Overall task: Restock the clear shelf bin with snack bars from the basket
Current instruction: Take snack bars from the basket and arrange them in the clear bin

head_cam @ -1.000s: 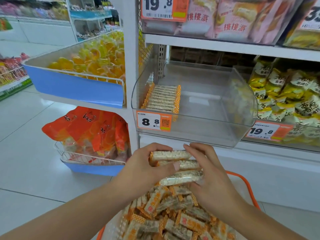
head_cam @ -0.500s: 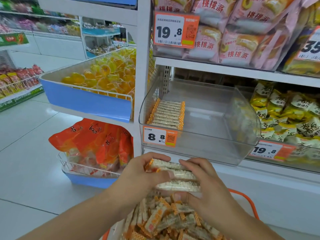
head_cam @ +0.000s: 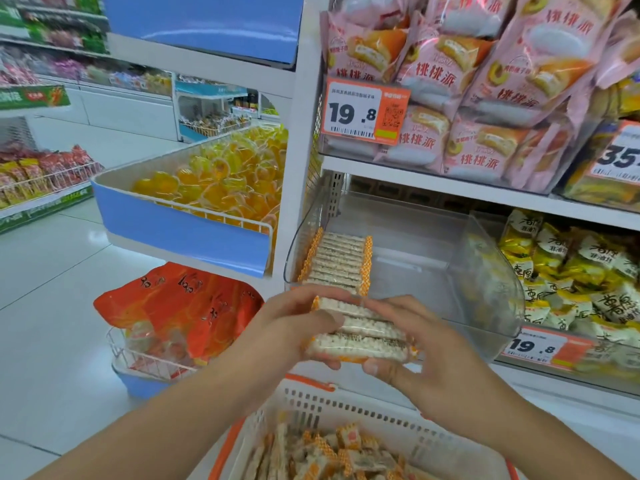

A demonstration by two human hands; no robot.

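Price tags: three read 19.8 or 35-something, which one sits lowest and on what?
The 19.8 tag at lower right, on the bin front below the yellow packets. The other 19.8 tag and the 35 tag hang on the upper shelf.

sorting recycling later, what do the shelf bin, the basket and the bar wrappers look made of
Shelf bin: clear glossy plastic, likely acrylic; the goods behind show through.
Basket: white matte moulded plastic with slotted walls.
Bar wrappers: thin shiny clear film with orange printed ends.

The clear bin [head_cam: 450,271] lies open on top; bars [head_cam: 334,263] fill its left side, the right seemingly free, shelf [head_cam: 433,183] close above.
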